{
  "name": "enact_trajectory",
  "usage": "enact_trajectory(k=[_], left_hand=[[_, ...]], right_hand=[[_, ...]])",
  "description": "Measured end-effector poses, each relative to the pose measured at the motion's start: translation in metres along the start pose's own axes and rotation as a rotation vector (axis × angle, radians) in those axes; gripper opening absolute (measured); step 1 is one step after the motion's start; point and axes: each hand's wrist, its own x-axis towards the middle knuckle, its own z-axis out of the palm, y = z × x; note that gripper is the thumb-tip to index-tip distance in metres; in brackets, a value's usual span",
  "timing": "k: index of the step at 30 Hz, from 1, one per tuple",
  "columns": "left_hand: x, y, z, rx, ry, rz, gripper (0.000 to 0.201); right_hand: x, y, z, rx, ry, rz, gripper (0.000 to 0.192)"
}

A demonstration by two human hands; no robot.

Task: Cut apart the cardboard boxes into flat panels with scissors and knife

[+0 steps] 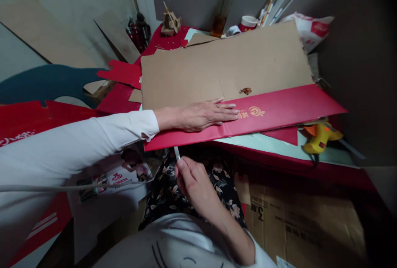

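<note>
A large flattened cardboard sheet [226, 69], brown on top with a red printed flap [279, 111] along its near edge, lies across the table. My left hand [204, 114] rests flat on the red flap, fingers spread, pressing it down. Just below the flap's near edge, above my lap, my right hand [192, 183] is closed around a thin white tool [177, 153]. The tool's tip points up at the cardboard's edge. Most of the tool is hidden inside the fist, so I cannot tell what kind it is.
A yellow glue gun [319, 136] lies on the table at the right. A bottle with a green cap [223, 7], a red cup [248, 22] and sticks stand at the back. Red cardboard pieces [122, 72] lie left; a brown box [304, 218] sits below right.
</note>
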Motion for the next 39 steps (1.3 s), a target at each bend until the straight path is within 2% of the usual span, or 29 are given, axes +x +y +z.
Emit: enact_trajectory(k=[4,11,19,26,33,39], left_hand=[[0.000,-0.001,0.004,-0.012,0.025,-0.027,0.052],[0.001,0.001,0.004,0.001,0.045,-0.011,0.053],[0.002,0.000,0.004,0.018,0.057,0.008,0.054],[0.004,-0.001,0.006,0.025,0.066,0.004,0.055],[0.007,-0.002,0.009,0.002,0.065,0.010,0.052],[0.007,-0.006,0.013,0.014,0.105,0.031,0.055]], right_hand=[[-0.009,0.001,0.002,0.061,-0.032,0.071,0.041],[0.022,-0.003,0.006,0.118,-0.023,0.053,0.039],[-0.006,-0.004,0.021,0.101,-0.036,0.102,0.043],[0.020,-0.007,0.022,0.116,-0.036,0.060,0.039],[-0.008,-0.005,0.033,0.117,-0.071,0.143,0.043],[0.024,-0.008,0.030,0.121,-0.069,0.083,0.040]])
